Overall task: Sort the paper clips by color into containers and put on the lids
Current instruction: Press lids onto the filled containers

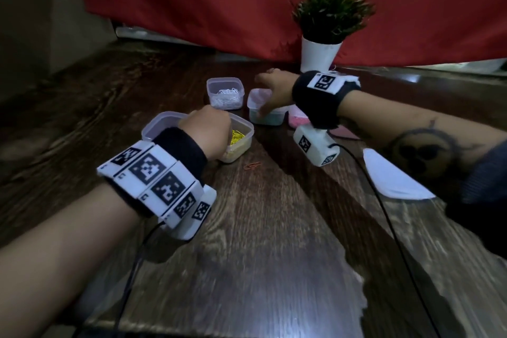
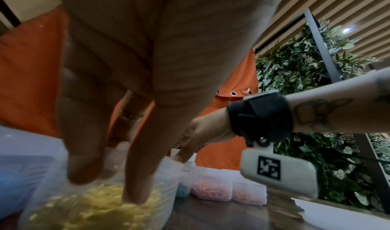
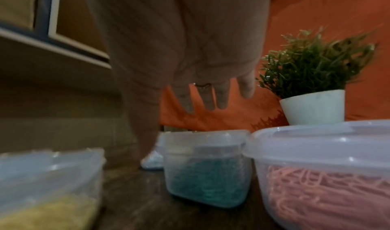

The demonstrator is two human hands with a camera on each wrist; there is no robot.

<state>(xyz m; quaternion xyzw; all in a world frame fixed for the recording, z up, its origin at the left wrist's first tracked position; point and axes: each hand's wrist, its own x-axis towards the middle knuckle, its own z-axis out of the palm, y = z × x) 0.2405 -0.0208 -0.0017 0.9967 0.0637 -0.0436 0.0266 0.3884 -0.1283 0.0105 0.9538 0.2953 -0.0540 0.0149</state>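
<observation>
My left hand (image 1: 209, 132) reaches down into the open tub of yellow clips (image 1: 239, 143). In the left wrist view its thumb and a finger (image 2: 138, 183) point straight down, apart, the fingertip touching the yellow clips (image 2: 94, 208). My right hand (image 1: 271, 90) is spread over the small tub of teal clips (image 1: 270, 118), which seems to have a lid on. The right wrist view shows straight, splayed fingers (image 3: 207, 98) above that teal tub (image 3: 206, 175), with the thumb hanging down at its left side. One orange clip (image 1: 252, 166) lies loose on the table.
An open tub of white clips (image 1: 225, 92) stands behind the yellow one. A lidded pink tub (image 3: 316, 166) sits right of the teal one. A clear tub (image 1: 160, 125) is on the far left, a white lid (image 1: 392, 177) at the right, a potted plant (image 1: 323, 55) at the back.
</observation>
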